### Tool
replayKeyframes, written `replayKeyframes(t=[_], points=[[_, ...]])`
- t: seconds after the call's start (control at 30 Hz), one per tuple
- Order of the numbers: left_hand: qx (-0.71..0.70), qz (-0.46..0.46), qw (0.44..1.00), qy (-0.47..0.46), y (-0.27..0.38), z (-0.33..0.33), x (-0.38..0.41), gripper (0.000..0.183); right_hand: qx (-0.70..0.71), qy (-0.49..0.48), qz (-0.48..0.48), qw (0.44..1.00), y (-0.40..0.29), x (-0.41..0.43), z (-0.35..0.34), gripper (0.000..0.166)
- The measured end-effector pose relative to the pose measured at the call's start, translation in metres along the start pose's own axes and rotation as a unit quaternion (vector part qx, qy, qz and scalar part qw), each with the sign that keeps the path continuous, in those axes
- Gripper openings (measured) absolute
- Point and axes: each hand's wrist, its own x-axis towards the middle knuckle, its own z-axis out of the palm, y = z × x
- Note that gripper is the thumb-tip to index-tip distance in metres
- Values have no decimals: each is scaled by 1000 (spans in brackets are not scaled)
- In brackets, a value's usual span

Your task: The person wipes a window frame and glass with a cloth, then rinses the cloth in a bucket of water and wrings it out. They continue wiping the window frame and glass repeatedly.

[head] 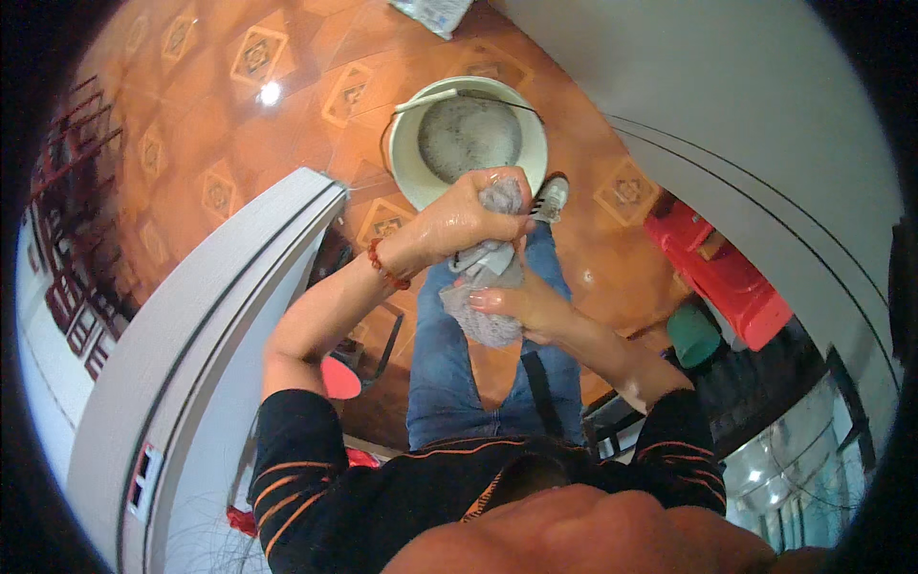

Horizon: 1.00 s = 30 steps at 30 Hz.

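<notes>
A wet grey cloth [495, 258], twisted into a roll, is gripped by both hands over the front of my legs. My left hand [459, 219] holds its upper end, close to the near rim of a bucket; the skin is wet and a red bead bracelet [387, 265] circles the wrist. Around the lower part of the cloth is my right hand [534, 305], with a bunched end bulging below the fingers. The cream bucket [407, 154] on the tiled floor contains cloudy grey water [470, 136] with dark specks. Its handle [430, 100] rests across the far rim.
At left a white door edge [244, 280] with a latch plate [145, 481] stands beside my arm. A pale wall or panel [731, 93] curves along the right. Below it are a red plastic item [717, 265] and a green container [692, 336]. A plastic packet [436, 11] lies beyond the bucket.
</notes>
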Motion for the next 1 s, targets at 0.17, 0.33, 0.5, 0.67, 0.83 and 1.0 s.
replayKeyframes(t=[0.17, 0.33, 0.5, 0.67, 0.83, 1.0], points=[[364, 126, 923, 8, -12, 3, 13, 18, -169, 81, -103, 977, 31, 32, -18, 46], [510, 145, 848, 27, -29, -7, 28, 26, -246, 181, -137, 942, 67, 88, -54, 38], [620, 153, 767, 64, -59, -30, 60, 24, -239, 229, -212, 920, 80, 129, -86, 34], [643, 101, 754, 93, -81, -47, 91, 26, -296, 281, -241, 881, 91, 171, -112, 36], [587, 48, 765, 261, -109, -63, 115, 32, -345, 272, -165, 883, 76, 174, -126, 60], [385, -27, 829, 404, -106, -58, 95, 38, -462, 172, -202, 846, 41, 113, -88, 95]])
